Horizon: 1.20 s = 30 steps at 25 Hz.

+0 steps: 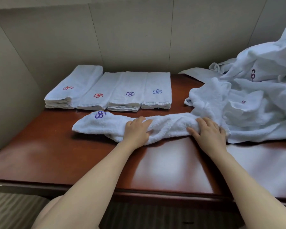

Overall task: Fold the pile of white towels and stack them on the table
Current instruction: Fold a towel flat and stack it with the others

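Left hand fingers: curled down over the top of the towel, thumb tucked against its near edge; the left hand grips a bunch of cloth.
Right hand fingers: spread and curled over the towel's right part, thumb pointing left along the near edge; the right hand grips the cloth where it meets the pile.
Held item: long white terry towel with a purple embroidered flower, lying crosswise on the table, loosely rolled, flower end at the left, right end running into the pile.
Unfolded stock: crumpled pile of white towels at the right of the table, reaching up against the wall; red-purple embroidery shows in two places.
Finished stock: row of four stacks of folded white towels at the back of the table, side by side and touching, just behind the held towel. The two left stacks show red flowers, the two right ones purple. The leftmost stack is the tallest.
Support: glossy reddish-brown wooden table, near part bare and reflecting light.
Surround: pale panelled wall behind and to the left of the table.
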Available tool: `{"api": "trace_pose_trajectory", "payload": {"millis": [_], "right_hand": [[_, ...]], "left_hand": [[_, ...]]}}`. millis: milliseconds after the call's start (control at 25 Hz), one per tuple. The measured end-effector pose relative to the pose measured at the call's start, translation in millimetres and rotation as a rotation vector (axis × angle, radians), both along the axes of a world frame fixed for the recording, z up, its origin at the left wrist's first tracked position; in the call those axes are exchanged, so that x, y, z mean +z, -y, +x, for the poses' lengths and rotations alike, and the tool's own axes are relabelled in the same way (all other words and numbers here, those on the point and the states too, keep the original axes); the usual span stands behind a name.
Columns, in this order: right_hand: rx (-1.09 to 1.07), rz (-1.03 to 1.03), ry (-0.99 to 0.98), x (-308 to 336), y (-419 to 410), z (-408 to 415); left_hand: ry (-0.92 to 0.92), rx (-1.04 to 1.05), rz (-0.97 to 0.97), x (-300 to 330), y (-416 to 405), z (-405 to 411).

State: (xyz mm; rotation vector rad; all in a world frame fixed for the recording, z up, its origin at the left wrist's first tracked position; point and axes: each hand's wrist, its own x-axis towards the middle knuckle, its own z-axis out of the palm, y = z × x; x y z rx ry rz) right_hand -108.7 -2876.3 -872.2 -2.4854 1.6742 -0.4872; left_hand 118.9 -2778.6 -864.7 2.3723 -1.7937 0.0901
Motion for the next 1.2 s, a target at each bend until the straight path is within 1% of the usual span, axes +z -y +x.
{"api": "trace_pose_trajectory", "payload": {"millis": [80,120,160,200,240,280,360,400,480,560,600,640,680,720,760,800,840,880,920,960,1000,1040,1080,1120,1200], "right_hand": [[-0.014,-0.122,-0.022,2,1,17],[0.057,-0.219,0.0,4,-1,28],[0.183,-0.28,0.025,5,-7,39],[0.321,-0.282,0.01,7,-16,50],[0.409,-0.251,-0.045,10,-25,62],[0.436,-0.223,-0.104,14,-35,72],[0.436,-0.285,-0.108,23,-57,89],[0.437,-0.339,-0.067,28,-72,99],[0.514,-0.405,0.049,33,-102,121],[0.624,-0.398,0.062,39,-137,143],[0.673,-0.322,0.051,44,-153,154],[0.732,-0.173,0.02,49,-165,162],[0.804,0.026,0.001,54,-173,170],[0.867,0.277,0.034,59,-178,179],[0.926,0.489,0.125,61,-185,189],[0.949,0.602,0.27,62,-189,202],[0.924,0.616,0.408,59,-190,217],[0.864,0.54,0.505,55,-190,235],[0.782,0.432,0.532,49,-189,251],[0.7,0.382,0.503,44,-188,266],[0.645,0.412,0.418,42,-188,278],[0.646,0.475,0.313,40,-190,287],[0.692,0.526,0.241,37,-194,292],[0.752,0.549,0.221,36,-199,295],[0.892,0.545,0.266,33,-209,298]], "left_hand": [[-0.131,-0.022,0.021,-4,12,14],[-0.241,-0.042,0.003,-5,14,21],[-0.359,-0.037,-0.019,-3,11,25],[-0.465,-0.016,-0.045,3,7,29],[-0.528,0.01,-0.051,11,1,30],[-0.523,0.025,-0.046,20,-8,30],[-0.363,0.043,-0.058,39,-29,30],[-0.281,0.072,-0.081,48,-42,35],[-0.121,0.148,-0.182,58,-70,54],[-0.001,0.265,-0.299,65,-108,76],[0.008,0.36,-0.336,67,-127,88],[0.011,0.475,-0.324,70,-147,100],[-0.006,0.591,-0.243,72,-167,114],[-0.076,0.686,-0.15,71,-185,126],[-0.224,0.765,-0.105,69,-202,138],[-0.494,0.836,-0.184,67,-214,151],[-0.841,0.894,-0.355,63,-222,163],[-1.183,0.924,-0.541,59,-228,171],[-1.419,0.905,-0.661,54,-232,177],[-1.544,0.871,-0.713,50,-233,181],[-1.588,0.841,-0.712,47,-231,183],[-1.597,0.821,-0.701,44,-228,184],[-1.579,0.818,-0.69,42,-225,185],[-1.557,0.818,-0.683,41,-223,186],[-1.543,0.776,-0.684,42,-224,192]]}}
